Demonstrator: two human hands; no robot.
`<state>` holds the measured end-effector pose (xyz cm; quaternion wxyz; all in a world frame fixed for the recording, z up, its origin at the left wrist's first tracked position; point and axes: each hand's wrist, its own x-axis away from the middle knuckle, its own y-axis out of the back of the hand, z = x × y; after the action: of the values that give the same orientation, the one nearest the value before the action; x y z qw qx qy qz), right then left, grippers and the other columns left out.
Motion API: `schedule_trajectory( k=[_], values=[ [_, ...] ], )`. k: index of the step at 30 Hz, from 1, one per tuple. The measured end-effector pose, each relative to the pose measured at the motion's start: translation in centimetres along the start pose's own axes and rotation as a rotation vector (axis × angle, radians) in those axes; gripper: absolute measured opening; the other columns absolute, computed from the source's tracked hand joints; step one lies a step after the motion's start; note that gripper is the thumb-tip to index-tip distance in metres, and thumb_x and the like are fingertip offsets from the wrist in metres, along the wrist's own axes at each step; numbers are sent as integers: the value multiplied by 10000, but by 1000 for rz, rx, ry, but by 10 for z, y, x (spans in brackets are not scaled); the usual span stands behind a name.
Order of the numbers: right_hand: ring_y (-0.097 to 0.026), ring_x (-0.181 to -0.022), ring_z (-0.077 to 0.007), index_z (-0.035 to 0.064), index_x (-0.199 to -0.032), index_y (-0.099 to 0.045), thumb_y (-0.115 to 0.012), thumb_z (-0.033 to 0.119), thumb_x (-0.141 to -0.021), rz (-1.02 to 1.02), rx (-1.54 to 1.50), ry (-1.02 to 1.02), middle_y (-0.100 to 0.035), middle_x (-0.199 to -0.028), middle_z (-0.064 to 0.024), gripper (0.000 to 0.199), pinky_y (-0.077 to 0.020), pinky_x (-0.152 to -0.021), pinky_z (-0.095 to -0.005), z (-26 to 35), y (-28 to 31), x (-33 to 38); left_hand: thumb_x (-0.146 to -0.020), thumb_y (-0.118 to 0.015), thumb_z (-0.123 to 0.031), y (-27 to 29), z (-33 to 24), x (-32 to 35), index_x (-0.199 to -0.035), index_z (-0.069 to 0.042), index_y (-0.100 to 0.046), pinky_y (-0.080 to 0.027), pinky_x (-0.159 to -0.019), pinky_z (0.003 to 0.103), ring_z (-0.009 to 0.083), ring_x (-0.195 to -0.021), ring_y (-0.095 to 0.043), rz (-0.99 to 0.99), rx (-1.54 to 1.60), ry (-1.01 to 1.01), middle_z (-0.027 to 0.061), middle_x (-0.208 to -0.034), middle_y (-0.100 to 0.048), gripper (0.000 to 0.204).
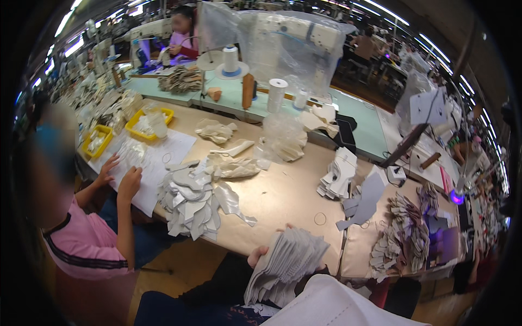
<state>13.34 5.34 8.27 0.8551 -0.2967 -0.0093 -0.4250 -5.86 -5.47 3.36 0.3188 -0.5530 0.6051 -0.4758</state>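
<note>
A thick stack of grey cut pieces [288, 263], like fabric or leather shoe parts, stands tilted over my lap at the table's near edge. My left hand [258, 255] is closed on its left side, partly hidden by the pieces. A few fingertips of what looks like my right hand [290, 226] show at the stack's far upper edge; the stack covers the rest of that hand. White cloth [337, 304] lies across the lower edge, close to the stack. Left of it, a spread pile of grey pieces [190, 201] rests on the table [283, 190].
At left a person in pink [89, 239] works over a white sheet [149, 185] beside yellow trays [149, 124]. Bundles of light pieces [338, 173] and brown-grey pieces [402, 233] lie to the right. Thread cones [277, 95] and a plastic-covered machine [293, 43] stand behind.
</note>
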Motion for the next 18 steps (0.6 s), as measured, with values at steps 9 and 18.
schedule_trajectory(
  k=[9, 18],
  values=[
    [-608, -1098, -161, 5, -1331, -577, -619, 186, -990, 270, 599, -100, -646, -1214, -79, 388, -481, -971, -323, 31, 45, 77, -928, -565, -426, 2, 4, 13, -1524, 3, -325, -470, -1065, 514, 390, -1269, -551, -77, -96, 124, 265, -1442, -485, 774],
    [-624, -949, -110, 4, -1215, -670, -629, 145, -992, 159, 380, -184, -694, -1051, -25, 267, -494, -867, -274, -2, 29, 30, -920, -568, -424, 7, -5, 28, -1522, 3, -330, -467, -1066, 513, 386, -1274, -546, -192, -89, 22, 261, -1441, -488, 776]
  ],
)
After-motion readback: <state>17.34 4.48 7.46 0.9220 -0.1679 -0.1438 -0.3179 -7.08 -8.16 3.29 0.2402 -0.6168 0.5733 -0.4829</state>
